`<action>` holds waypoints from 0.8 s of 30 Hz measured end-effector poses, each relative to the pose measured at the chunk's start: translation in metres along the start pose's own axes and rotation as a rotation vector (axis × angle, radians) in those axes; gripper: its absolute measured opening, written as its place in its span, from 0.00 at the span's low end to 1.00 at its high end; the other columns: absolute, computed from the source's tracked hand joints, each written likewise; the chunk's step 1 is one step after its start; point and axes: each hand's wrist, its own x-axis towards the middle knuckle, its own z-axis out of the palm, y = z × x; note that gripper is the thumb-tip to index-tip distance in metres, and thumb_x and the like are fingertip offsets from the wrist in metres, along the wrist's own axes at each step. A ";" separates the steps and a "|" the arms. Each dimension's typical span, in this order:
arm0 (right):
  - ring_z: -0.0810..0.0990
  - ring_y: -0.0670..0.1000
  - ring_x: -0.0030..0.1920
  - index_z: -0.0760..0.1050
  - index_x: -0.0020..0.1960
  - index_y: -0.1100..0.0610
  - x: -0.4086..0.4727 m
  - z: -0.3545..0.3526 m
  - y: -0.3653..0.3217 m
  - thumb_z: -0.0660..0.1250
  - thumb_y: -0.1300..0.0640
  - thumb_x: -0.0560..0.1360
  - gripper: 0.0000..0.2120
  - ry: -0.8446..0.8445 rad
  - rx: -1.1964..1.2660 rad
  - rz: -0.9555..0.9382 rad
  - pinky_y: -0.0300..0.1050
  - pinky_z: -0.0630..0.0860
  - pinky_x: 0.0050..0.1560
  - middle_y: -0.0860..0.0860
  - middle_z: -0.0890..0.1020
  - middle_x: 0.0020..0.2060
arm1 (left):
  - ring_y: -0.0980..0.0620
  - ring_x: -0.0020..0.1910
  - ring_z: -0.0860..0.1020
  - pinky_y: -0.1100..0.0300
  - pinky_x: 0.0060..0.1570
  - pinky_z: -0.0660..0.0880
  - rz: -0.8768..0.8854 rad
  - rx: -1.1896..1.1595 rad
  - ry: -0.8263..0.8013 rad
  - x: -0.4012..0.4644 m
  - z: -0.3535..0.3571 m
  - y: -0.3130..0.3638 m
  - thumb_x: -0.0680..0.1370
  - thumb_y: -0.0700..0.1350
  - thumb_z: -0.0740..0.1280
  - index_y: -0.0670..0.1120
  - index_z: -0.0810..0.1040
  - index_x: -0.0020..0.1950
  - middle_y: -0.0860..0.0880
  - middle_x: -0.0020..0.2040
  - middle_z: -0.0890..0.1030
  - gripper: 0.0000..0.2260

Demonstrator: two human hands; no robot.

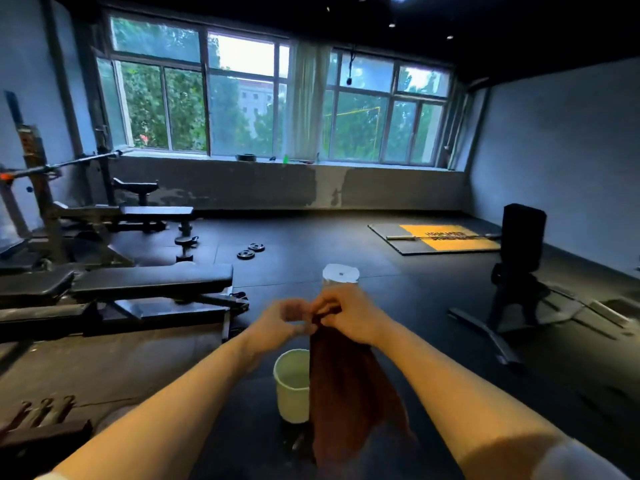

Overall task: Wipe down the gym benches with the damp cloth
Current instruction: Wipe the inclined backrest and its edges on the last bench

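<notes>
Hanging long-axis vertical, the dark brown cloth (349, 393) is dangling from the right hand (349, 317), pinched at its top edge; the left hand (280, 322) is pinching that edge at nine o'clock. A pale bucket (292, 386) is sitting just behind. Black flat benches (152, 278) are lying at ten o'clock.

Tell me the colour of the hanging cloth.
Dark reddish-brown cloth, clearest in the head view.
</notes>
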 end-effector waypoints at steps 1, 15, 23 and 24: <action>0.82 0.56 0.53 0.78 0.53 0.69 -0.003 -0.018 0.015 0.63 0.77 0.70 0.14 -0.003 0.009 0.019 0.33 0.76 0.48 0.62 0.83 0.50 | 0.58 0.41 0.80 0.65 0.47 0.75 -0.011 -0.018 -0.028 0.015 0.018 0.002 0.69 0.33 0.73 0.43 0.77 0.44 0.52 0.39 0.82 0.09; 0.80 0.49 0.53 0.82 0.53 0.58 0.054 -0.206 0.181 0.70 0.67 0.73 0.10 0.147 -0.263 0.067 0.42 0.75 0.59 0.52 0.83 0.51 | 0.53 0.44 0.78 0.67 0.44 0.72 -0.049 0.302 -0.147 0.239 0.110 0.018 0.72 0.42 0.75 0.43 0.82 0.47 0.43 0.44 0.83 0.06; 0.79 0.48 0.49 0.81 0.50 0.59 0.172 -0.269 0.285 0.69 0.66 0.74 0.07 0.282 -0.268 0.098 0.39 0.74 0.56 0.52 0.82 0.47 | 0.54 0.40 0.72 0.60 0.42 0.65 -0.060 0.405 -0.212 0.404 0.073 -0.012 0.69 0.48 0.78 0.45 0.80 0.38 0.51 0.37 0.75 0.09; 0.80 0.49 0.49 0.81 0.50 0.59 0.188 -0.275 0.297 0.69 0.66 0.74 0.07 0.280 -0.249 0.102 0.41 0.76 0.56 0.52 0.82 0.46 | 0.55 0.38 0.72 0.61 0.40 0.65 -0.062 0.418 -0.232 0.425 0.067 -0.013 0.70 0.47 0.77 0.45 0.80 0.38 0.52 0.35 0.74 0.09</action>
